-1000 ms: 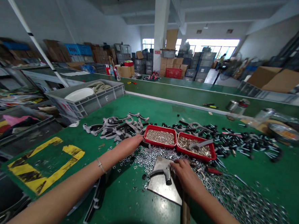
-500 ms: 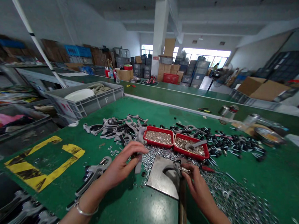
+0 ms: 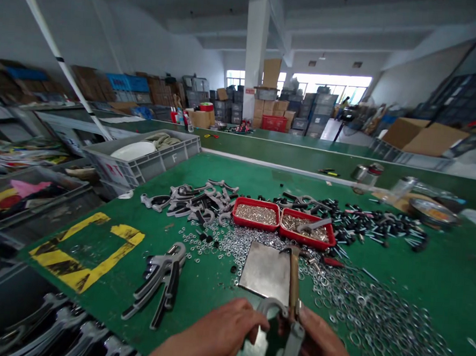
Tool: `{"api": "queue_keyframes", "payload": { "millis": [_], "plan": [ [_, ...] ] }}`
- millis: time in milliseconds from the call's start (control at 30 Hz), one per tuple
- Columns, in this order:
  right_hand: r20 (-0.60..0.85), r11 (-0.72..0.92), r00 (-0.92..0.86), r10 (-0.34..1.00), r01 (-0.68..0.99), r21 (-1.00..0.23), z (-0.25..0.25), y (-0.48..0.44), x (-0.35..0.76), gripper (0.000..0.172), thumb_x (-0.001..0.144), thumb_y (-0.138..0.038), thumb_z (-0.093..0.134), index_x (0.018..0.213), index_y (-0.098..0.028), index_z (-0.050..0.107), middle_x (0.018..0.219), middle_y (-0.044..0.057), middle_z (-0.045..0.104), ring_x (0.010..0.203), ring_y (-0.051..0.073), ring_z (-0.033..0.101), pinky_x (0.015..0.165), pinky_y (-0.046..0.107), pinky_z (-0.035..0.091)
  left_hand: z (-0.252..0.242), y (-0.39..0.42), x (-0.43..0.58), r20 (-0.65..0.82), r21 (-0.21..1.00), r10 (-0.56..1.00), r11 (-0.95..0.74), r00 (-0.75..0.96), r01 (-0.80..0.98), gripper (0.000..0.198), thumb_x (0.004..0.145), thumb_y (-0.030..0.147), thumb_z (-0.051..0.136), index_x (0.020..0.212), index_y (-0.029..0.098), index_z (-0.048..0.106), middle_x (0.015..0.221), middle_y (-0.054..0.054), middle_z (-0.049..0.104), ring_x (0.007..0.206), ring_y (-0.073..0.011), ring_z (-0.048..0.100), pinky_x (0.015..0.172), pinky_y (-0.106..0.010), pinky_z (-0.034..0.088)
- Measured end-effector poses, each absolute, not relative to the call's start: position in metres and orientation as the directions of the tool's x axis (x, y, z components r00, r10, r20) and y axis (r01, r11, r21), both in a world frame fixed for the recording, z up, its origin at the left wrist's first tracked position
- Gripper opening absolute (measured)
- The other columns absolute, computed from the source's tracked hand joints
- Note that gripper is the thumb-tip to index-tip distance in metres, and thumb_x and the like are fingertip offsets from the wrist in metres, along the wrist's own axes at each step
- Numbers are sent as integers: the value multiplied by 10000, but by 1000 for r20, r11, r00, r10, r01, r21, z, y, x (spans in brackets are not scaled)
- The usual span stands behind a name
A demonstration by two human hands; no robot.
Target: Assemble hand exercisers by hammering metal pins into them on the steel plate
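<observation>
Low in the view, close to me, both hands meet around a grey curved clamp part point(image 3: 272, 305). My left hand point(image 3: 223, 330) is closed, its fingers bent against the hook-shaped end. My right hand point(image 3: 323, 339) closes on the same piece from the other side, where a grey straight arm point(image 3: 292, 349) points down toward me. The fingers partly hide how these pieces join. Just beyond them a hammer with a wooden handle point(image 3: 294, 275) lies over the right edge of a square metal plate point(image 3: 265, 271).
Left of my hands lie grey-and-black spring clamps point(image 3: 161, 281); more clamp parts point(image 3: 192, 199) are heaped behind. Two red trays point(image 3: 255, 226) hold small metal pieces. Loose rings point(image 3: 375, 315) spread to the right, with black-headed bolts point(image 3: 380, 227) beyond. A grey crate point(image 3: 158, 159) stands back left.
Both hands have come back toward me from the plate and closed together. The curved part moved off the plate with my right hand; my left brought the grey piece in from the left.
</observation>
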State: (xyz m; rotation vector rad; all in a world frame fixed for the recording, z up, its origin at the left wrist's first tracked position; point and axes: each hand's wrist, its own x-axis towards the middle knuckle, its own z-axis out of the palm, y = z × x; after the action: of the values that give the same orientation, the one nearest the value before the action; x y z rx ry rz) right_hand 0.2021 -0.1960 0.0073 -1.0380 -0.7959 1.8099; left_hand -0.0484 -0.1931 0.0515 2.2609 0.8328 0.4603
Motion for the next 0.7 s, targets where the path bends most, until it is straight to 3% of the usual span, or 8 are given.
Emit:
{"api": "queue_keyframes", "payload": {
  "millis": [133, 233, 333, 433, 567, 700],
  "plan": [
    [-218, -236, -439, 872, 13, -972, 20, -187, 206, 529, 798, -476, 706, 1272, -255, 627, 1151, 71, 698, 1015, 252, 647, 934, 400, 479, 38, -201, -42, 33, 774, 724, -455, 689, 440, 368, 862, 71, 393, 1158, 209, 564, 984, -97, 647, 967, -247, 585, 831, -355, 483],
    [-121, -59, -455, 882, 149, -987, 25, -176, 204, 504, 841, -507, 623, 1280, -261, 606, 1163, 69, 687, 1047, 276, 632, 961, 445, 463, 31, -204, -41, 24, 885, 758, -320, 652, 339, 234, 864, 127, 481, 1053, 217, 586, 1084, -97, 635, 1040, -251, 581, 929, -403, 451],
    [-28, 48, -445, 895, 159, -986, 30, -168, 199, 356, 856, -474, 607, 1130, -254, 665, 1259, 75, 636, 1083, 273, 613, 979, 434, 453, 15, -205, -35, -16, 999, 880, -7, 474, 45, 250, 844, 284, 628, 1057, 224, 511, 922, -48, 623, 907, -211, 617, 886, -407, 477],
    [43, 114, -471, 881, 123, -986, 36, -165, 191, 188, 860, -410, 626, 933, -246, 682, 1294, 61, 614, 1146, 261, 583, 994, 396, 436, 2, -202, -26, -108, 965, 950, 171, 293, -197, 430, 780, 412, 729, 1056, 217, 464, 782, 4, 560, 752, -166, 598, 730, -323, 494],
    [74, 142, -506, 860, 97, -985, 36, -160, 183, 210, 852, -409, 647, 975, -242, 680, 1212, 59, 635, 1082, 241, 599, 955, 357, 449, 10, -191, -22, -155, 960, 902, 234, 403, -153, 490, 810, 479, 700, 1164, 204, 502, 863, -15, 575, 600, -88, 521, 545, -215, 406],
    [-69, -59, -174, 982, 65, -996, 27, -153, 185, 338, 916, -529, 502, 926, -218, 636, 871, 18, 660, 742, 179, 616, 696, 277, 491, 18, -178, -19, -228, 957, 930, 268, 289, -107, 412, 913, 558, 514, 1092, 187, 486, 735, 6, 601, 459, -58, 441, 445, -184, 308]
  ]
}}
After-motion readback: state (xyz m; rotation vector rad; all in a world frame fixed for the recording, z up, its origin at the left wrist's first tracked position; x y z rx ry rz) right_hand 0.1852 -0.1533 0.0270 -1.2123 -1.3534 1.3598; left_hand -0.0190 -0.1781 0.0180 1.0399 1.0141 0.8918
